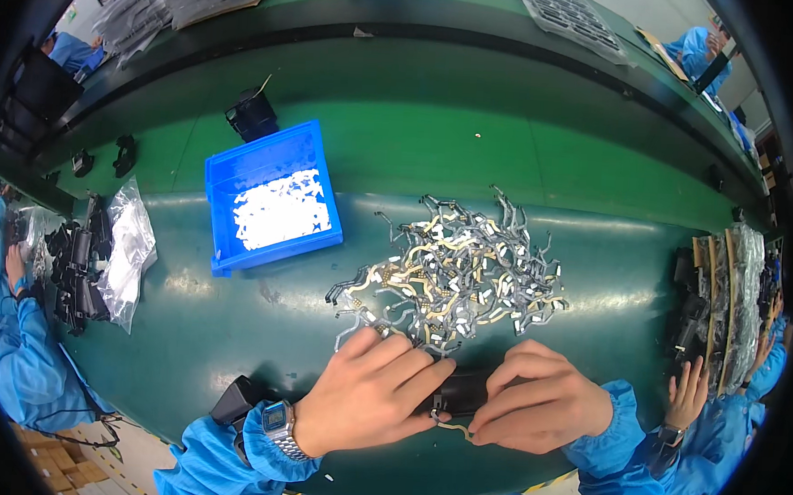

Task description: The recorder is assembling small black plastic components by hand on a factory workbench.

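Observation:
A glossy black plastic housing (465,390) lies between my hands near the table's front edge. My left hand (371,394), with a metal wristwatch, is closed on the housing's left end, thumb and index finger at a small metal fitting. From there a thin tan flex cable (452,426) runs to the right. My right hand (541,403) pinches the other end of that cable, fingers curled beside the housing. Just beyond my hands lies a loose heap of grey and tan flex cables (458,273) with white tabs. Fingers partly hide the housing.
A blue bin (279,257) of small white pieces stands left of the heap. Black parts (77,271) and a clear plastic bag (129,256) lie far left. Stacked trays (725,305) are on the right. A black part (238,401) sits by my left forearm. Co-workers sit on both sides.

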Demonstrator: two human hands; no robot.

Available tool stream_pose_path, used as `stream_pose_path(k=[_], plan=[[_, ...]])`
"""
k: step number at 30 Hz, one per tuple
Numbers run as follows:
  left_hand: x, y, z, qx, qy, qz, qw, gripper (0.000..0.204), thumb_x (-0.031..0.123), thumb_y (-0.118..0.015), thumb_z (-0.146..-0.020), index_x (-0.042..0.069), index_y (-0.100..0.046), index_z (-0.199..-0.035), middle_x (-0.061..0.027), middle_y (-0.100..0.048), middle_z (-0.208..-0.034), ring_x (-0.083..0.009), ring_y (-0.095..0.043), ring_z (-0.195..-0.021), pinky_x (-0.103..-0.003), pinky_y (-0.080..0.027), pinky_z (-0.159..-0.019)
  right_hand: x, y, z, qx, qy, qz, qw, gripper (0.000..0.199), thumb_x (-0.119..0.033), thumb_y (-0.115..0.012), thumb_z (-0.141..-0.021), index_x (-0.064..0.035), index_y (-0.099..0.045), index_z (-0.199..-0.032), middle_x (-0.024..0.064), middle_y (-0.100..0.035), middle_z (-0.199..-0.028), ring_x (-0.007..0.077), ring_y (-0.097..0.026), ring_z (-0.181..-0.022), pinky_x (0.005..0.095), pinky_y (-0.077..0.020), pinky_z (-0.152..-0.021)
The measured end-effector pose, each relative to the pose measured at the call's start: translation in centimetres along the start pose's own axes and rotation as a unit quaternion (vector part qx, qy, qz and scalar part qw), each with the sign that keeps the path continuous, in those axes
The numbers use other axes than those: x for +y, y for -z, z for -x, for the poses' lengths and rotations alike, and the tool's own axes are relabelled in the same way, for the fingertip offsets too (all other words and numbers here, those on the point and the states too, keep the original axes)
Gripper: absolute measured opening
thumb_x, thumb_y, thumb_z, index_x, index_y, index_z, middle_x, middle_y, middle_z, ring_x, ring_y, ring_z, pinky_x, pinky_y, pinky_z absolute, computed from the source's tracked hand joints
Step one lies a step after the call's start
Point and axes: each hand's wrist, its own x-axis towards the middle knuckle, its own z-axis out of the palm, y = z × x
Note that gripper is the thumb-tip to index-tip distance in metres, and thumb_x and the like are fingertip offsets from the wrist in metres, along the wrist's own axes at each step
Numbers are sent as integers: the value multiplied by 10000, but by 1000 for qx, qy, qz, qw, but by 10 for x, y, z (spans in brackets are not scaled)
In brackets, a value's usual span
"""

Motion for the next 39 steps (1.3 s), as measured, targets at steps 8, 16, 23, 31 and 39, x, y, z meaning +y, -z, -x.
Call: stream_pose_path(k=[8,16,23,31,39], plan=[[-2,-2,2,0,1,-4,1000,554,439,-874,-741,111,-763,-1173,19,-657,-959,-171,-592,-867,-343,-385,-752,-3,-7,-2,37,18,51,998,252,-115,-864,-737,-155,-816,-981,-58,-724,-1063,186,-630,-946,349,-506,-796],[-1,-2,1,9,3,1,1000,548,423,-873,-739,109,-762,-1174,20,-651,-955,-174,-586,-856,-348,-385,-743,-13,-26,-3,42,42,105,993,245,-142,-877,-721,-189,-839,-959,-71,-755,-1043,156,-615,-877,321,-467,-757],[-2,-2,2,5,2,2,1000,563,421,-870,-737,107,-759,-1192,18,-647,-958,-176,-588,-860,-350,-387,-745,-8,-29,-2,53,33,125,990,251,-151,-878,-727,-203,-840,-970,-70,-749,-1028,157,-611,-876,329,-466,-762],[-3,-3,2,2,-3,-2,1000,581,434,-866,-738,105,-755,-1204,14,-650,-967,-177,-593,-872,-353,-391,-755,-10,-23,-3,53,14,119,991,241,-127,-845,-731,-172,-814,-966,-54,-709,-1015,164,-630,-918,330,-507,-805],[-2,-2,3,-2,3,-4,1000,586,422,-868,-728,106,-753,-1208,13,-659,-982,-178,-597,-886,-353,-391,-761,-7,-19,-3,34,15,124,992,254,-116,-836,-731,-171,-815,-977,-51,-716,-1023,165,-630,-918,331,-502,-812]])
